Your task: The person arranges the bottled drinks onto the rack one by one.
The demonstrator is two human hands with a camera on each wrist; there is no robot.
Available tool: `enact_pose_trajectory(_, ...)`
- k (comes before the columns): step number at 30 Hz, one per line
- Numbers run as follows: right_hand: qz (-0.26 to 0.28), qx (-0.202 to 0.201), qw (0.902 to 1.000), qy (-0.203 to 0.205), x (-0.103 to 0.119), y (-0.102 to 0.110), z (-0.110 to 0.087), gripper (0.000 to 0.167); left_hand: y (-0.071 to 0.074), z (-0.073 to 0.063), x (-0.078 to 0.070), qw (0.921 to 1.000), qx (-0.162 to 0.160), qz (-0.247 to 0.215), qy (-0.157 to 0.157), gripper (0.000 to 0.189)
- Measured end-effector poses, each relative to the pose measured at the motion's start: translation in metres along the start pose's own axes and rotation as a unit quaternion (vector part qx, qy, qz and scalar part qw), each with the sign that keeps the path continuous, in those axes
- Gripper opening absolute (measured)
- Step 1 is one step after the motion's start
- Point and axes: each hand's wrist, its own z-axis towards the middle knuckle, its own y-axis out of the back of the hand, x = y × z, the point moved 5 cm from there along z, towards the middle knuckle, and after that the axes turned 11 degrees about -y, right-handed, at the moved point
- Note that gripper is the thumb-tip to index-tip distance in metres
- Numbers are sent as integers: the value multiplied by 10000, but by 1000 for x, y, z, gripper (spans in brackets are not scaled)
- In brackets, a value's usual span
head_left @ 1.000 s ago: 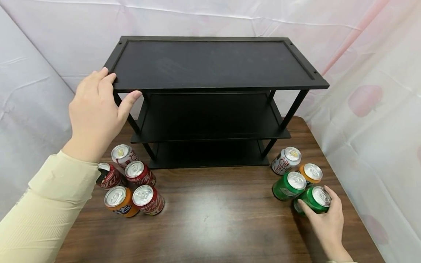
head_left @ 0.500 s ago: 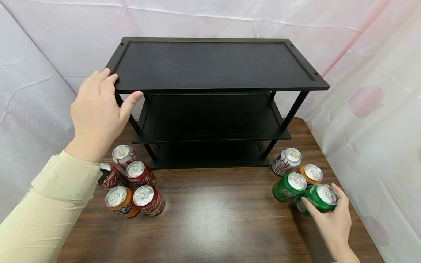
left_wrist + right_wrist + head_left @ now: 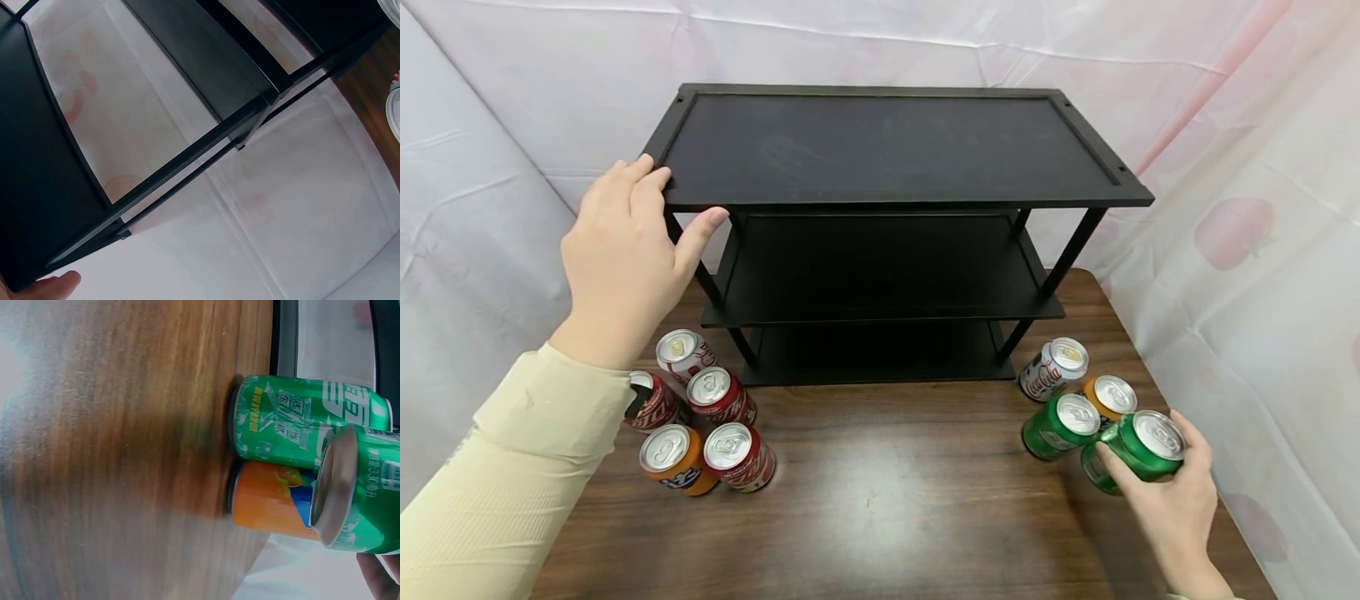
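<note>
My right hand (image 3: 1180, 492) grips a green soda can (image 3: 1150, 446) between thumb and fingers. In the right wrist view its silvery base shows, raised off the wooden table and tilted. Another green can (image 3: 1060, 427) stands just left of it, with an orange can (image 3: 1108, 398) behind and a silver cola can (image 3: 1052, 368) farther back. My left hand (image 3: 625, 237) rests at the front left corner of the black three-tier shelf (image 3: 887, 146), fingers on the top board's edge and thumb spread along its front. A fingertip (image 3: 59, 286) shows at that corner in the left wrist view.
Several cans stand on the table (image 3: 865, 517) at left: red ones such as this front can (image 3: 748, 462), an orange can (image 3: 679, 462) and a white-and-red can (image 3: 688, 357). Shelf posts (image 3: 1071, 250) stand between the tiers. White cloth (image 3: 1262, 250) hangs behind and at both sides.
My right hand has raised the green can off the table and shifted it slightly right, tilting it. My left hand has stayed on the shelf corner.
</note>
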Motion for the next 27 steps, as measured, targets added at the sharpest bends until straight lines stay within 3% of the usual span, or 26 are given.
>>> enact_pose_trajectory(13, 194, -284, 9988, 343, 11, 8, 3, 98, -2, 2, -3, 9999, -111, -89, -31, 100)
enact_pose_trajectory(27, 450, -275, 9959, 741, 30, 15, 16, 96, -3, 2, -4, 10000, -31, -2, -30, 97)
